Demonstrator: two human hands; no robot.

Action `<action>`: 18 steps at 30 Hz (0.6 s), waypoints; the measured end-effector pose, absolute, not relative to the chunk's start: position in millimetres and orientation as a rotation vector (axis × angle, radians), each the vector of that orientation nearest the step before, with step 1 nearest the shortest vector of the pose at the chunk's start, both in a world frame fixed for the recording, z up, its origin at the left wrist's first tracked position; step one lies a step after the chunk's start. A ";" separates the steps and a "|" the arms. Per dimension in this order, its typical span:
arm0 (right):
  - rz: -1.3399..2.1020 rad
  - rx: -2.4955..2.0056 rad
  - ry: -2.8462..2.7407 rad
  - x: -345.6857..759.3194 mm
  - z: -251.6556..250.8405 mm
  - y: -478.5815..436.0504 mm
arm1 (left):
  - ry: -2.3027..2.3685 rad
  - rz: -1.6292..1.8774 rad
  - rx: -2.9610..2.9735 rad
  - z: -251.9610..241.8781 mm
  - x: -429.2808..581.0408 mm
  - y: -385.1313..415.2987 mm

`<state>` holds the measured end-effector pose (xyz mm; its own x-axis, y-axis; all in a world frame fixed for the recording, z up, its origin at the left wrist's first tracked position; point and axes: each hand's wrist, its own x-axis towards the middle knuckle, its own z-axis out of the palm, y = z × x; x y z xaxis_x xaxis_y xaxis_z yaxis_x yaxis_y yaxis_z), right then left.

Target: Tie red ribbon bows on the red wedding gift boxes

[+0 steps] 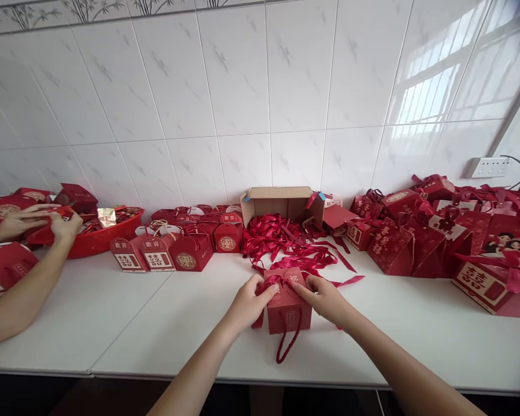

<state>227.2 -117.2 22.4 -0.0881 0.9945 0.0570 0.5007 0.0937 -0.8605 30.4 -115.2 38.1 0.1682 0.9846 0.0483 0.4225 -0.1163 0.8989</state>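
A red gift box with a dark red rope handle lies on the white table in front of me. Across its top runs a red ribbon, gathered at the middle in what looks like a knot or bow. My left hand pinches the ribbon at the box's left side, thumb over the lid. On the right side my right hand grips the ribbon too, its fingers partly hidden. Loose ribbon ends hang beside the box. Just behind it, a heap of red ribbons spills from a cardboard box.
Rows of small red gift boxes stand left of the ribbons. Tied boxes are piled at the right. A co-worker's hands work over a red basin of wrapped sweets. A socket strip is on the tiled wall.
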 end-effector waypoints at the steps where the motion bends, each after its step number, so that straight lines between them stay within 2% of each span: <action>1: 0.930 -1.472 -1.686 226.8 23.0 -118.3 | 1.332 0.892 1.676 37.9 30.7 -116.1; 9: 1.156 -1.326 -1.636 229.1 23.0 -124.2 | 1.286 1.114 1.783 25.0 37.7 -120.4; 18: 1.417 -1.250 -1.484 237.7 22.5 -123.1 | 1.193 1.154 1.627 19.5 31.5 -119.6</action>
